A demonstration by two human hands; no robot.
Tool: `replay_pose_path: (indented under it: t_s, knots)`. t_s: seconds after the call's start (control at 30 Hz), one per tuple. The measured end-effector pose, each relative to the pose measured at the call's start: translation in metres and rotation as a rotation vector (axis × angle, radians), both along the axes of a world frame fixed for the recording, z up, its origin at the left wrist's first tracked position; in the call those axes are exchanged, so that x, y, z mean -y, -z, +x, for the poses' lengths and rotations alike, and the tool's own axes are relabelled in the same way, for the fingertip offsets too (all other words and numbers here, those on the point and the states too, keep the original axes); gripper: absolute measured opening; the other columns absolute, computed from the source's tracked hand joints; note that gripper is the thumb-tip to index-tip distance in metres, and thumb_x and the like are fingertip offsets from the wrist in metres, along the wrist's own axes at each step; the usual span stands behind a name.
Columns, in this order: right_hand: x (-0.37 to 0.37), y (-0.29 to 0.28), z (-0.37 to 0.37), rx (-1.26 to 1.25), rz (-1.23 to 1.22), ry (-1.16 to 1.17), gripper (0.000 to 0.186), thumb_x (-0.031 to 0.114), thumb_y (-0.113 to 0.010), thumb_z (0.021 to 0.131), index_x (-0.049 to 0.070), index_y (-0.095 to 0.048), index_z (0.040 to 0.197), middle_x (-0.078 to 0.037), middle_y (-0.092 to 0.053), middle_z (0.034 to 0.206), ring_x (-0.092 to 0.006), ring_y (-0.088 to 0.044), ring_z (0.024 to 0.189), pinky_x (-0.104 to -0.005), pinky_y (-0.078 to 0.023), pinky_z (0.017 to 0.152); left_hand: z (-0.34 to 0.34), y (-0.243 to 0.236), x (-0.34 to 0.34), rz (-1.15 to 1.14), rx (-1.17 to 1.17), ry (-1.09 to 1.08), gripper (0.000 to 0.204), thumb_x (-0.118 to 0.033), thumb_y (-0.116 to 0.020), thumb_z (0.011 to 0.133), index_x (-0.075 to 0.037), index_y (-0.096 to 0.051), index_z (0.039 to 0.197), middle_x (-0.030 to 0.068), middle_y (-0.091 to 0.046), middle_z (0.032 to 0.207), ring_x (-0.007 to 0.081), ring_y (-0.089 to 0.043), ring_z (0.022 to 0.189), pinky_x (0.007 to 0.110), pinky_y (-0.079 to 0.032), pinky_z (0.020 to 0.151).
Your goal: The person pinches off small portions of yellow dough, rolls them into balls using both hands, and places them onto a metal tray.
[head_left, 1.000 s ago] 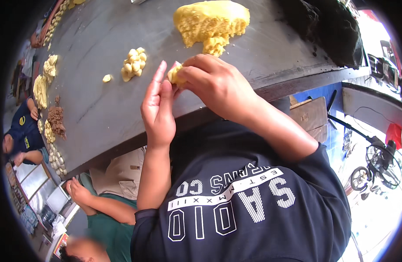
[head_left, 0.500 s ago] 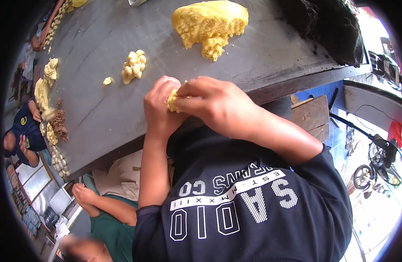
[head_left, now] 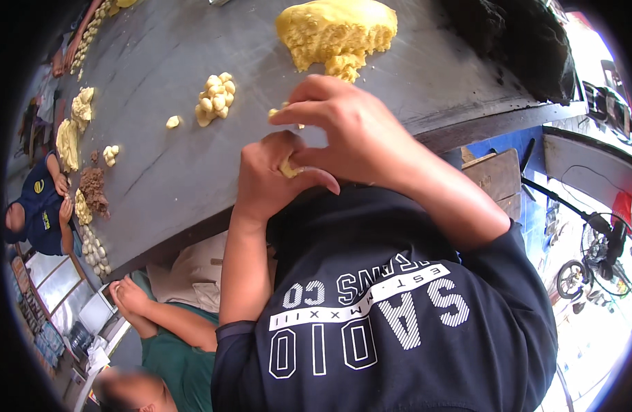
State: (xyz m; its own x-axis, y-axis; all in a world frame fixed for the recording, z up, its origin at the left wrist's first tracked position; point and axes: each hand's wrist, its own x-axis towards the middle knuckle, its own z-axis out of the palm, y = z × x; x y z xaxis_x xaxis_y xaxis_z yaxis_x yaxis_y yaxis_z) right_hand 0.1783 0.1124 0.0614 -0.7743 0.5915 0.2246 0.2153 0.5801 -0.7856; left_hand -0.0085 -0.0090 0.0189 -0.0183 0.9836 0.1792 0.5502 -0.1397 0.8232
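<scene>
My left hand (head_left: 269, 177) is closed around a small lump of yellow dough (head_left: 287, 167) close to the table's near edge. Above it, my right hand (head_left: 350, 123) has its fingers spread apart, and its thumb reaches down to the lump. Small dough bits (head_left: 275, 111) show at the right fingertips; whether they stick to the fingers or lie on the table I cannot tell. Beyond my hands sits a large yellow dough mass (head_left: 336, 31), with a crumbly torn front. Left of my hands is a pile of small pale dough balls (head_left: 215, 99), with a single ball (head_left: 172, 122) beside it.
The dark grey table (head_left: 158, 182) carries dough lumps (head_left: 67, 145), a brown crumbly heap (head_left: 94, 189) and more balls (head_left: 94, 250) along its left side. A black plastic bag (head_left: 512, 48) lies at the right. Co-workers in navy (head_left: 44, 213) and green (head_left: 185, 353) are at the left.
My right fingers have opened and lifted off the dough, while my left hand has turned and shifted slightly right. A small ball cluster now shows near the brown heap.
</scene>
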Motion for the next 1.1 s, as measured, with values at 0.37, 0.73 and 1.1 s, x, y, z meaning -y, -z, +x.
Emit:
replay_pose_path:
  t_s: [0.37, 0.73, 1.1]
  knots:
    - [-0.010, 0.027, 0.011, 0.062, 0.179, 0.031, 0.010, 0.007, -0.069, 0.093, 0.010, -0.075, 0.100, -0.010, -0.072, 0.103, -0.0348, -0.074, 0.106, -0.0467, -0.063, 0.089, -0.016, 0.000, 0.007, -0.128, 0.670, -0.131, 0.037, -0.039, -0.052, 0.125, -0.007, -0.069, 0.117, 0.0053, -0.070, 0.100, 0.0061, -0.051, 0.077, 0.024, -0.042, 0.071]
    - [-0.029, 0.015, 0.039, 0.299, 0.422, 0.140, 0.009, 0.013, -0.079, 0.096, 0.014, -0.081, 0.105, -0.005, -0.075, 0.102, -0.0295, -0.074, 0.102, -0.0449, -0.062, 0.086, -0.026, 0.010, 0.006, -0.107, 0.882, -0.098, 0.027, -0.024, -0.088, 0.105, -0.007, -0.069, 0.113, 0.0065, -0.066, 0.109, 0.0080, -0.058, 0.084, 0.022, -0.044, 0.068]
    - [-0.021, 0.011, 0.031, 0.155, 0.155, 0.134, 0.005, 0.011, -0.075, 0.096, 0.009, -0.074, 0.101, -0.010, -0.076, 0.095, -0.0355, -0.077, 0.094, -0.0466, -0.062, 0.084, -0.005, -0.012, 0.000, 0.025, 0.042, -0.091, 0.055, -0.015, -0.113, 0.059, -0.005, -0.070, 0.091, 0.0056, -0.073, 0.086, 0.0191, -0.067, 0.073, 0.035, -0.055, 0.069]
